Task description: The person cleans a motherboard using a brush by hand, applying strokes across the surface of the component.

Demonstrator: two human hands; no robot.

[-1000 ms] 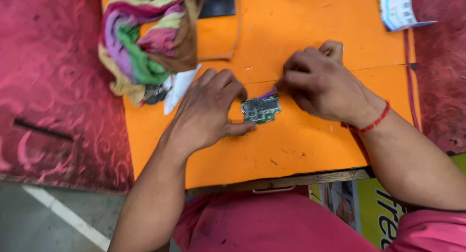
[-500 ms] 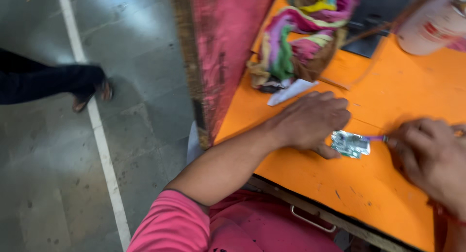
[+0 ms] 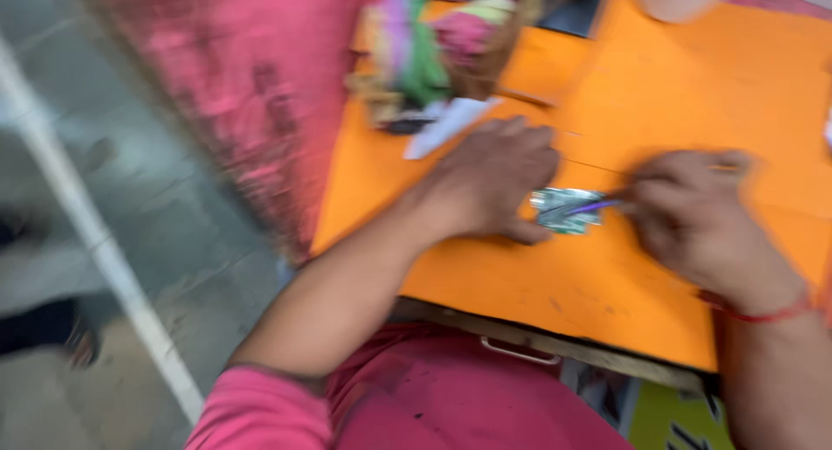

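Both hands stayed at the small circuit board [image 3: 568, 210] on the orange surface [image 3: 693, 86]: left hand [image 3: 494, 181] pressing its left edge, right hand [image 3: 693, 212] gripping a purple tool [image 3: 594, 207] now touching it.

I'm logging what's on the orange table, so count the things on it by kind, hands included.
Hands: 2, left hand and right hand
Circuit board: 1
Purple tool: 1
Bundle of coloured cloth: 1
White paper scrap: 1
Total: 6, frame is blurred
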